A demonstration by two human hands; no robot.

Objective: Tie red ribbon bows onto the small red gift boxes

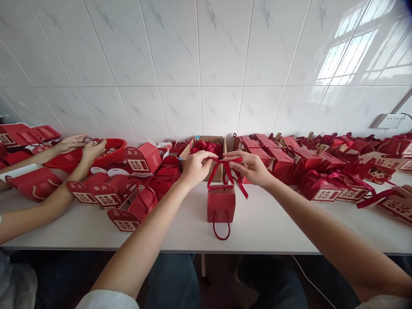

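A small red gift box [220, 205] stands upright on the table in front of me, its dark red cord handle [222, 238] hanging down toward the near edge. Above the box, a red ribbon [229, 174] forms a bow with loops and a loose tail. My left hand [198, 166] pinches the ribbon from the left, with thumb and fingers together. On the other side my right hand [249, 166] pinches the ribbon's right part. Just behind the box is an open cardboard box [218, 140] full of red ribbons, partly hidden by my hands.
Several red boxes [141, 158] cluster on the left; rows of closed ones [277, 156] fill the right. At far left a co-worker's hands [93, 148] hold small packets over a red basin [120, 148]. Another person's hand [404, 192] touches a box at far right. A tiled wall [180, 64] rises behind.
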